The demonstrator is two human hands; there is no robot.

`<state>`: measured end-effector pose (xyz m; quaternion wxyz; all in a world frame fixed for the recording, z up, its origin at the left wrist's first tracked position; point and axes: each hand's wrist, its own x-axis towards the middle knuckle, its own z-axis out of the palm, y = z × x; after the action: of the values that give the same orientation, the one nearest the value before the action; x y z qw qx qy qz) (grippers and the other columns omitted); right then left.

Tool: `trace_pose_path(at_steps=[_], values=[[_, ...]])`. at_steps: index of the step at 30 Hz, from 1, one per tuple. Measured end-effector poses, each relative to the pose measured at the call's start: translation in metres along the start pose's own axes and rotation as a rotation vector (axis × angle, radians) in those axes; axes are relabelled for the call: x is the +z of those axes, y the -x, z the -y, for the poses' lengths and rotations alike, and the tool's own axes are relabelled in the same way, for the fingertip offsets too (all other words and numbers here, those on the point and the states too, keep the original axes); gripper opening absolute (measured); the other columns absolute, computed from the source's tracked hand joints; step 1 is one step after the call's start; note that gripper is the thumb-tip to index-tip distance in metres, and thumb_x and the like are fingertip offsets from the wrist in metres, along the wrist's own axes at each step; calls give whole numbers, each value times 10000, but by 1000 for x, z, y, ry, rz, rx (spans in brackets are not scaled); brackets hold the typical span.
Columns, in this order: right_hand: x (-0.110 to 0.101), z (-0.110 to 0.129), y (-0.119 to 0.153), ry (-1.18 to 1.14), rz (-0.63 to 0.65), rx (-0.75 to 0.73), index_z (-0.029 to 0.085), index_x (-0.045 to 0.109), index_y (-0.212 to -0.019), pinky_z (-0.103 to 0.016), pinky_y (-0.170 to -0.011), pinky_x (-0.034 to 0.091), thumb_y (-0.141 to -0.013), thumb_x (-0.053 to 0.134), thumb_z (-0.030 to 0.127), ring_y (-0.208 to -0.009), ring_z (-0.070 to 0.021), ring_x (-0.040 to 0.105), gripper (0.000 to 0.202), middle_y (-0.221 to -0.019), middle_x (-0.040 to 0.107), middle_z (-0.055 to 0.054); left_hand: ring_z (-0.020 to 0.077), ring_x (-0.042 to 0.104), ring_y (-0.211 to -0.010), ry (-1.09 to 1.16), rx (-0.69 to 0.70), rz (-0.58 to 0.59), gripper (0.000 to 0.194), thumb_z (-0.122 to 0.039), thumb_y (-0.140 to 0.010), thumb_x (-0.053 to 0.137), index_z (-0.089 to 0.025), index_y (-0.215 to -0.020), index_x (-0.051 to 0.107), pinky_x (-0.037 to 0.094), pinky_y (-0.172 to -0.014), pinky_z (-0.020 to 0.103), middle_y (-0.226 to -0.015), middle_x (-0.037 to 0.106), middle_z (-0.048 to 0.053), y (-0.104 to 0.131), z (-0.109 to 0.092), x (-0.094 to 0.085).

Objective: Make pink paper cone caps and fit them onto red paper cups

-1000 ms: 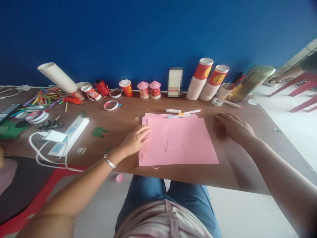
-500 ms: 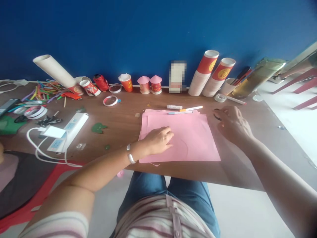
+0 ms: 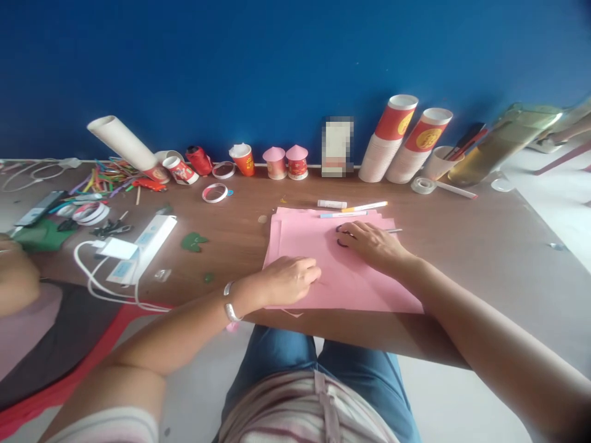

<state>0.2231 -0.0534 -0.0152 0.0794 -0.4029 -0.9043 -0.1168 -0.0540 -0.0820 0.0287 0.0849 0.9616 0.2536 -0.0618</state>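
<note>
My right hand (image 3: 372,243) is closed around a pair of scissors over the upper right of the pink paper. The scissors' dark handle loops (image 3: 340,242) show at the fingertips, and a thin blade (image 3: 395,230) points out to the right behind the hand; the rest is covered. On the lower left part of the pink paper (image 3: 369,292) rests my left hand (image 3: 293,280), fingers curled and pinched together at the paper; the fingertips are partly hidden. Several pink sheets lie stacked. At their top edge are a blue-white marker (image 3: 344,215), an orange-white marker (image 3: 364,207) and a white stick (image 3: 332,203).
Stacked paper cups (image 3: 376,157) and a bottle (image 3: 503,144) stand along the blue wall. Two cups with pink cone tops (image 3: 297,163) are at the back. A white power strip (image 3: 150,246) with cables lies left. Another person's arm (image 3: 16,277) shows at the left edge.
My right hand has moved left from the bare table onto the pink paper, carrying the scissors. My left hand's fingers have curled in more, and the view has shifted slightly.
</note>
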Motion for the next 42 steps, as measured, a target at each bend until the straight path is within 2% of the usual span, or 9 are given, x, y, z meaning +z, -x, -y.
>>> trace_pose_path(at_steps=[9,16,19,24,29,32,36,39,42], values=[[-5,-1,11,-111,8,79,197,677,-1172,-377,-830,495,-988,427,64,-954,-248,634,338,-1083,698,-105,188,678,-842,-9,-205,-112,119,-287,-1008,586,-186,-1012,649,497,-704,321,-1025,682,45,27,26,-4],[-10,2,11,67,30,71,184,654,-1207,-348,-783,479,-913,440,-33,-957,-246,643,424,-1143,687,-125,279,693,-982,-46,-315,-45,395,-482,-910,717,-154,-1117,641,565,-767,391,-1212,653,130,33,18,-16],[-13,6,14,135,38,73,163,670,-1158,-354,-764,475,-895,446,-53,-940,-249,641,407,-1141,684,-134,313,656,-1096,-85,-270,-53,328,-382,-915,708,-139,-1121,632,576,-847,425,-1225,643,159,32,10,-13],[-20,9,21,172,9,58,164,687,-1086,-351,-728,458,-884,455,-68,-931,-240,640,386,-1115,695,-127,279,655,-946,-174,-236,-54,164,-74,-931,500,-141,-998,634,560,-717,395,-1018,665,142,28,4,-3],[-17,6,23,138,-74,17,173,694,-1097,-367,-772,475,-971,448,-2,-996,-249,653,327,-1194,717,-127,256,667,-968,-101,-218,-147,95,-185,-971,562,-168,-984,654,553,-733,360,-1033,690,109,28,10,0],[-11,4,23,80,-105,-36,164,688,-1160,-378,-825,497,-1000,418,15,-1052,-255,660,347,-1216,725,-125,206,685,-909,5,-327,-267,158,-276,-1010,546,-211,-1048,685,539,-740,321,-1093,709,66,28,47,-8],[-3,3,24,-34,-96,51,185,677,-1217,-371,-799,521,-1024,441,89,-1016,-247,675,319,-1199,732,-99,288,664,-1063,-102,-739,-441,271,-244,-1010,460,-165,-1136,688,537,-871,402,-1204,677,156,32,138,-24],[-1,3,25,-93,-89,122,210,683,-1200,-350,-809,527,-1036,449,122,-998,-225,677,298,-1190,740,-72,400,582,-1220,-206,-1033,-308,342,-245,-964,486,-79,-1204,665,505,-938,495,-1289,622,266,42,200,-32],[0,2,26,-105,-90,144,213,687,-1199,-339,-834,526,-1046,452,142,-1012,-219,674,289,-1199,742,-67,437,600,-1159,-208,-1073,-236,325,-194,-924,495,-2,-1096,692,489,-924,528,-1180,664,317,52,228,-33]])
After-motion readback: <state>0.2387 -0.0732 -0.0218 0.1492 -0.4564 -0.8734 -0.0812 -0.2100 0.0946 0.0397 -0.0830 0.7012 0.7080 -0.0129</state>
